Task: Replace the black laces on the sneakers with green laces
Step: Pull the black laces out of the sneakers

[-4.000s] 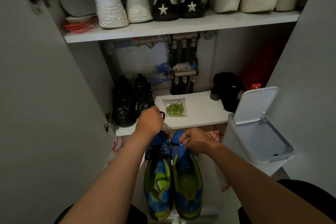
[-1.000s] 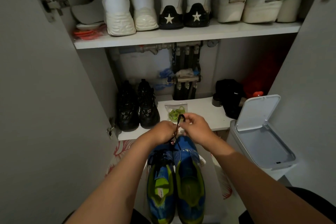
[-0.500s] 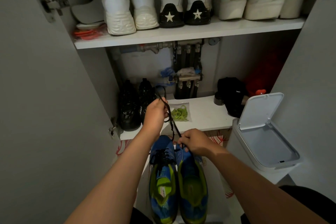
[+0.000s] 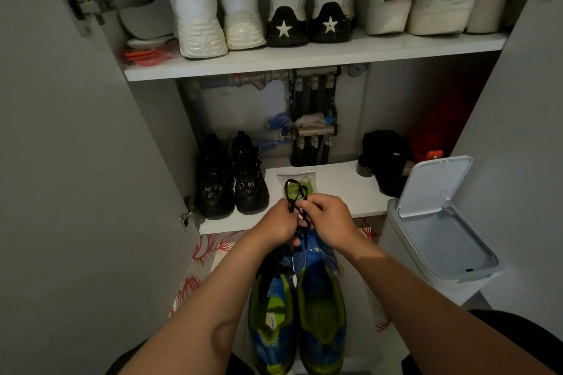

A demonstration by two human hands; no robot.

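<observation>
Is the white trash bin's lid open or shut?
Open. The lid stands tipped up at the back of the white trash bin, and its grey inside shows.

The left forearm [image 4: 213, 307] and the right forearm [image 4: 411, 292] are bare from the wrist back to where they leave view. The left hand [image 4: 278, 224] and the right hand [image 4: 329, 219] are bare too, with knuckles showing. A black garment [image 4: 502, 329] shows under both arms, a rounded patch on the left and a broader one on the right. It looks plain, and dim light hides its weave.
</observation>
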